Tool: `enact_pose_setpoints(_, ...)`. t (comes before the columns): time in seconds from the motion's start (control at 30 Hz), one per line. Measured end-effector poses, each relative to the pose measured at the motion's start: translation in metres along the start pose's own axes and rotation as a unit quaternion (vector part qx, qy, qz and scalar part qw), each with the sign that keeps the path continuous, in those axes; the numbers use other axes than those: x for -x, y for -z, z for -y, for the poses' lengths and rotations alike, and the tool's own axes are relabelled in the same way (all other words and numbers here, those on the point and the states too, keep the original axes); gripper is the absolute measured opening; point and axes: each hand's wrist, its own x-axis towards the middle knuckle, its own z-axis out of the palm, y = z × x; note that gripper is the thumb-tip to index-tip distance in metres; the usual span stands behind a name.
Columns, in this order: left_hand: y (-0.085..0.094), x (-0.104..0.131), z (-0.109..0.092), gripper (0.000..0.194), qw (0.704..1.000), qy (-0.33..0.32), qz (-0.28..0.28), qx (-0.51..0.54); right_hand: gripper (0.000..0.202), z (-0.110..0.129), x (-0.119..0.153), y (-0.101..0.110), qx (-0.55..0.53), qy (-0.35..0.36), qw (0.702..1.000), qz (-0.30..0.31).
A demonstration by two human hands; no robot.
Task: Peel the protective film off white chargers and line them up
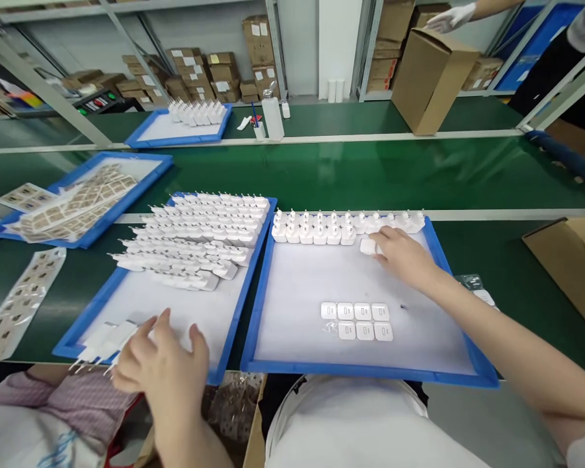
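Your right hand's white charger plug (368, 246) lies on its side on the right blue tray (370, 372), just before the upright row. Your left hand's white plugs (108, 342) are bunched, prongs toward you, over the left tray's near corner.

Bright, even overhead light, soft shadows — edges bend with wide-angle distortion, and motion blur smears the near hands.

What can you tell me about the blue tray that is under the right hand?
The blue tray is shallow and rectangular, with a raised blue rim and a white floor, plastic by its look. It lies flat on the green table. White chargers stand along its far edge, and seven more lie flat near the front. The right hand rests over one charger there.
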Motion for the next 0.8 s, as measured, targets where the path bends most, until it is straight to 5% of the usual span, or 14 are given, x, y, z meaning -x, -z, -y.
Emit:
enact_pose_setpoints(0.1, 0.001, 0.003, 0.032, 0.053, 0.997, 0.032, 0.028, -0.059, 0.032, -0.005, -0.029, -0.013, 0.01, 0.0, 1.0, 0.005)
enact_pose_setpoints(0.2, 0.001, 0.011, 0.041, 0.057, 0.994, 0.058, 0.057, -0.073, 0.04, -0.006, -0.038, -0.019, 0.008, 0.009, 1.0, -0.003)
enact_pose_setpoints(0.37, -0.001, 0.012, 0.046, 0.058, 0.992, 0.086, 0.062, -0.062, 0.046, 0.01, -0.003, -0.015, -0.018, 0.067, 0.997, -0.024)
enact_pose_setpoints(0.53, -0.008, 0.006, 0.054, 0.046, 0.991, 0.12, 0.033, -0.041, 0.016, 0.051, 0.042, -0.035, -0.073, 0.224, 0.968, 0.087)
enact_pose_setpoints(0.8, 0.008, 0.002, 0.048, 0.043, 0.998, 0.052, -0.014, 0.009, 0.012, 0.071, 0.039, -0.063, -0.051, 0.264, 0.953, 0.14)
